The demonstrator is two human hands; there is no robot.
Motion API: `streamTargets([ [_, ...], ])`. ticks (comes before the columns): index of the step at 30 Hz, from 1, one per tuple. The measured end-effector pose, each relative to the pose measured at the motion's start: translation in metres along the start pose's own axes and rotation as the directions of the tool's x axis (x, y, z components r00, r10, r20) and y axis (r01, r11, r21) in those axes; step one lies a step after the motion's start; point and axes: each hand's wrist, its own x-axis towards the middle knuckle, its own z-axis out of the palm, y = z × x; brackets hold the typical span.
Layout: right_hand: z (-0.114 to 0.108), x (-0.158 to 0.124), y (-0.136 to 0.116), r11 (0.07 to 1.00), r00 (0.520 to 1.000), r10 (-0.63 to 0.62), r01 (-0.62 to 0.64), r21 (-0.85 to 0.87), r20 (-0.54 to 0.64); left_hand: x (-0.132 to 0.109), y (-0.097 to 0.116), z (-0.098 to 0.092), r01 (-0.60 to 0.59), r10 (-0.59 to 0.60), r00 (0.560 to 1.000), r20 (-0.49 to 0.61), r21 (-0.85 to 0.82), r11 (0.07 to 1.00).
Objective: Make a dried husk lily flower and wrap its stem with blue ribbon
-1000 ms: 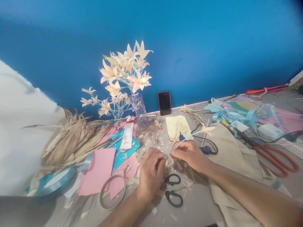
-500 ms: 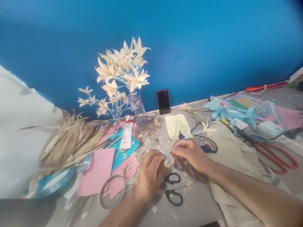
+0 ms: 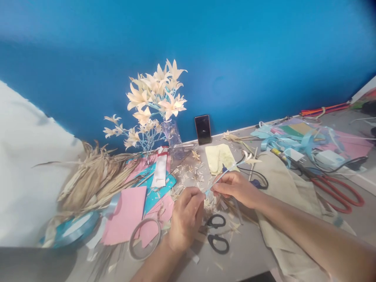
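Observation:
Between my hands runs a thin light-blue stem topped by a pale husk flower [image 3: 250,159], slanting up to the right. My right hand [image 3: 235,188] pinches this stem partway along. Closed near its lower end, my left hand [image 3: 188,213] has fingertips pressed together at the blue tip; the exact grip is partly hidden. Just below the hands lie scissors [image 3: 217,243] with black handles, their blades hidden by my left hand. Husk scraps [image 3: 190,172] are scattered beneath and behind the fingers.
A clear vase [image 3: 174,143] holds several pale flowers by the blue wall. A phone [image 3: 203,129] leans there. Dried husks [image 3: 85,180], pink paper [image 3: 125,213], a tape roll [image 3: 145,256] and blue ribbon [image 3: 76,231] lie left. Beige cloth [image 3: 276,207] and red-handled shears [image 3: 342,194] lie right.
The camera view has shifted slightly. The flower stem has tipped a little lower and turned, while both hands keep nearly the same place and grip.

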Motion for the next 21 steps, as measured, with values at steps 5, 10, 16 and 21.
streamTargets([
  [5,-0.038,-0.009,-0.023,0.710,0.988,-0.018,0.122,-0.694,0.155,0.003,-0.001,-0.003,0.008,-0.007,0.999,-0.040,0.022,1.000],
  [10,-0.067,-0.016,-0.018,0.160,1.000,0.019,-0.025,-0.987,-0.022,0.005,-0.003,-0.004,0.015,-0.016,0.998,-0.062,-0.014,1.000],
  [16,-0.063,-0.015,0.000,0.142,0.992,0.113,-0.075,-0.987,-0.059,0.007,-0.003,-0.004,0.068,-0.072,0.994,-0.082,-0.044,0.997],
  [21,-0.067,-0.016,0.004,0.208,0.999,0.031,0.000,-0.978,0.007,0.006,-0.008,-0.001,0.113,-0.115,0.988,-0.098,-0.027,0.993],
])
